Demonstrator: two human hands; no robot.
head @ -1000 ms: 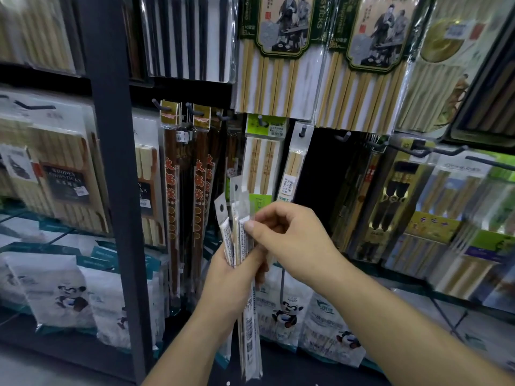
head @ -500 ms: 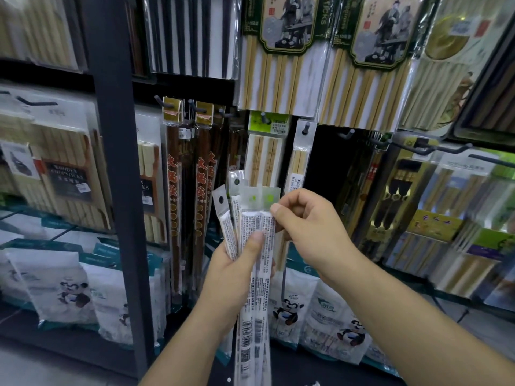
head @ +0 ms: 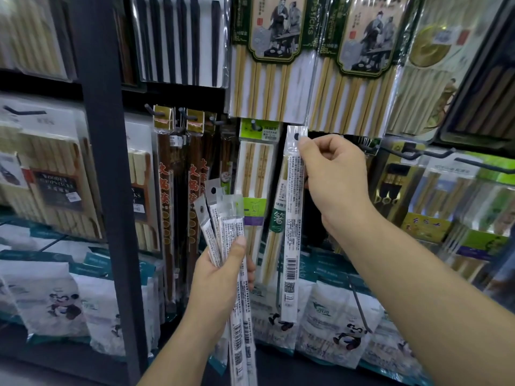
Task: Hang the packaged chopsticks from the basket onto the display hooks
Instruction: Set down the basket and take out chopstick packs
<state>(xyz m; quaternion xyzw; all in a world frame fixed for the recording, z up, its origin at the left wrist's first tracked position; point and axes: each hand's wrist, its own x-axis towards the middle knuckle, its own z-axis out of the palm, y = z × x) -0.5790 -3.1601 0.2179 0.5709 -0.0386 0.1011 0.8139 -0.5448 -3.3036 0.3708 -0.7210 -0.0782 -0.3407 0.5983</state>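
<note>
One packet [head: 291, 232] hangs from right hand [head: 337, 174]; left hand [head: 220, 277] grips bundle [head: 224, 227].

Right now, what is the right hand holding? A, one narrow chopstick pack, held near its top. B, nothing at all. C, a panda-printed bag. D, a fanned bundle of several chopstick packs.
A: the right hand pinches a single chopstick pack near its hang hole, up by the hooks, while the left hand grips the fanned bundle of packs lower down.
</note>
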